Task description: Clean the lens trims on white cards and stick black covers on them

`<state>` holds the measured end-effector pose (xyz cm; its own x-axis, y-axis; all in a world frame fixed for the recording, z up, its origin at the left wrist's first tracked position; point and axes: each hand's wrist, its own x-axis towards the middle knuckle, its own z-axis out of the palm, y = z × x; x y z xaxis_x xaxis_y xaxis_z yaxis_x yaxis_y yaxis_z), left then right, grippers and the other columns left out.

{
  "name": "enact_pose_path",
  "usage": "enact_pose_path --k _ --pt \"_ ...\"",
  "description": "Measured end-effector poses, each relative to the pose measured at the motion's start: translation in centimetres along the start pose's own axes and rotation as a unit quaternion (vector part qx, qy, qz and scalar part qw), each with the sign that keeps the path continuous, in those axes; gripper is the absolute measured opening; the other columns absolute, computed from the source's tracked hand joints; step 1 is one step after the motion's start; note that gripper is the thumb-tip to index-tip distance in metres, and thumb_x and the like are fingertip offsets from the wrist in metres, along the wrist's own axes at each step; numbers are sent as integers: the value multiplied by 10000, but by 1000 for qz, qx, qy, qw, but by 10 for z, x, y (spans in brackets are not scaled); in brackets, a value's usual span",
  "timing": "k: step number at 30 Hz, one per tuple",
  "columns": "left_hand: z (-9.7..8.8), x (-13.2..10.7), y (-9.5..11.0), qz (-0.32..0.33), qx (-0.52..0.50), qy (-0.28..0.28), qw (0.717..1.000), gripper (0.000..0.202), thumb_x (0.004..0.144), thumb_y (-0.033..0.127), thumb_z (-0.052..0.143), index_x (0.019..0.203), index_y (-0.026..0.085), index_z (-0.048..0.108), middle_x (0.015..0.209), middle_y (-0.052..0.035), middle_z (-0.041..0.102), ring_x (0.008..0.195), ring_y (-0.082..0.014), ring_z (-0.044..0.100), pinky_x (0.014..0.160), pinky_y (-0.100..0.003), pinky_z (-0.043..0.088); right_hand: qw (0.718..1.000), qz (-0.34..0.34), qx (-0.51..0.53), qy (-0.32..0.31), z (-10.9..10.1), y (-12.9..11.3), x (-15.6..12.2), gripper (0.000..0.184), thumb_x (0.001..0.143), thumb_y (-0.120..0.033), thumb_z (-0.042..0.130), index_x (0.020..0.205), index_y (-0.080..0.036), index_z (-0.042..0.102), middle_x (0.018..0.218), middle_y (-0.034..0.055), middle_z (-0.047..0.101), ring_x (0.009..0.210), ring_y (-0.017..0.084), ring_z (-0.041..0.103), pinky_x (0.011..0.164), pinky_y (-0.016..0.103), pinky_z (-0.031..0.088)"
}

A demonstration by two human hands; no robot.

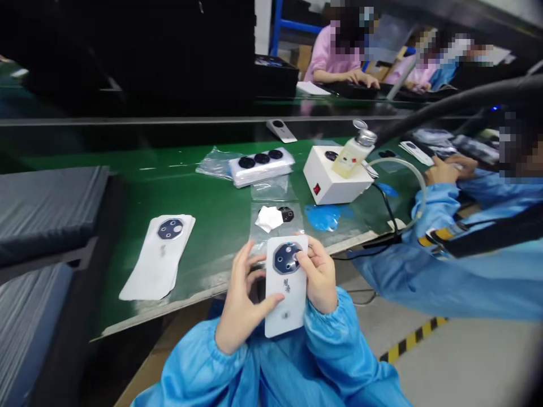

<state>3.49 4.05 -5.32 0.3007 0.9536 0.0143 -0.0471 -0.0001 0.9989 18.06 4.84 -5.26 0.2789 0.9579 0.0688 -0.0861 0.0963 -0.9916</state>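
Note:
A white phone back cover (286, 305) is held up in front of me, its dark camera plate (285, 259) at the top and black characters below. My left hand (246, 297) grips its left side, thumb on the face and fingers partly hidden behind. On the other side, my right hand (320, 277) pinches the upper edge, with its thumb against the camera plate. Just beyond my hands lies a clear plastic bag (257, 234), with a white scrap (269, 219) and a black camera plate (287, 214) on or in it.
Left on the green bench (139, 198) lies a stack of similar covers (156, 265). Grey padded trays (46, 198) stand further left. Behind are a wrapped pack (262, 165) and a white box (335, 183) bearing a pump bottle (354, 152). A co-worker's blue sleeve (441, 200) is at right.

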Motion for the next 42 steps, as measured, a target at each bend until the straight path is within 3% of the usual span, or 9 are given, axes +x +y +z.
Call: enact_pose_path --k 2,4,7,13,19,23,30,34,42 --pt "3 6 -1 -76 -69 -61 993 741 718 387 706 1354 198 375 1302 -166 523 1115 -325 563 863 -409 516 999 -20 -24 -9 -2 -1 -9 404 840 -346 545 1218 -218 479 910 59 682 767 162 669 677 287 580" --pt "8 8 0 -133 -125 -90 979 655 776 429 632 1341 184 407 1206 -157 608 1054 -319 610 845 -411 532 991 -94 -96 30 -1 -1 -16 462 850 -284 532 1295 -238 412 1030 82 640 869 164 650 735 295 574" --pt "13 6 5 -166 -196 -90 962 703 830 409 562 1430 310 211 1372 -93 495 1160 -300 555 912 -408 509 933 -231 -263 82 -3 -2 -20 481 819 -188 563 1277 -278 449 1238 107 489 1048 202 559 863 377 526" --pt "5 4 14 -154 -233 -120 953 839 840 300 587 1435 422 8 1473 -4 372 1298 -247 419 1046 -370 404 836 -371 -403 15 -18 -15 -15 454 800 -137 527 1234 -268 506 1232 101 471 1085 253 487 870 446 473" --pt "-1 7 9 -100 -141 -134 976 631 859 297 566 1413 359 272 1508 3 297 1375 -266 283 1123 -383 285 782 -409 -471 -11 -17 -24 -14 346 824 -347 537 1165 -289 563 1241 103 470 1113 297 441 891 511 426" --pt "-3 10 11 -104 -142 -141 974 616 854 293 572 1397 387 295 1491 30 333 1371 -262 293 1135 -389 262 779 -435 -445 -78 -17 -25 -14 249 855 -415 483 1036 -318 622 1223 66 504 1142 290 434 947 546 378" --pt "-7 2 8 -116 -73 -152 979 648 858 315 560 1419 388 243 1442 10 417 1294 -286 418 1037 -381 415 887 -336 -315 23 -20 -36 -7 163 791 -150 607 935 -222 581 862 30 534 801 156 510 704 340 457" --pt "-9 -1 5 -84 -42 -164 982 632 871 282 545 1403 432 238 1503 70 306 1366 -243 308 1109 -346 314 886 -326 -329 21 -17 -38 -3 102 781 -136 625 810 -205 555 755 4 517 743 143 476 676 327 421" --pt "-9 0 7 -64 -29 -175 982 607 881 269 522 1428 325 265 1501 6 319 1353 -259 330 1122 -352 282 849 -365 -383 8 -17 -33 -2 98 799 -143 580 788 -196 498 748 5 525 733 143 467 668 339 380"
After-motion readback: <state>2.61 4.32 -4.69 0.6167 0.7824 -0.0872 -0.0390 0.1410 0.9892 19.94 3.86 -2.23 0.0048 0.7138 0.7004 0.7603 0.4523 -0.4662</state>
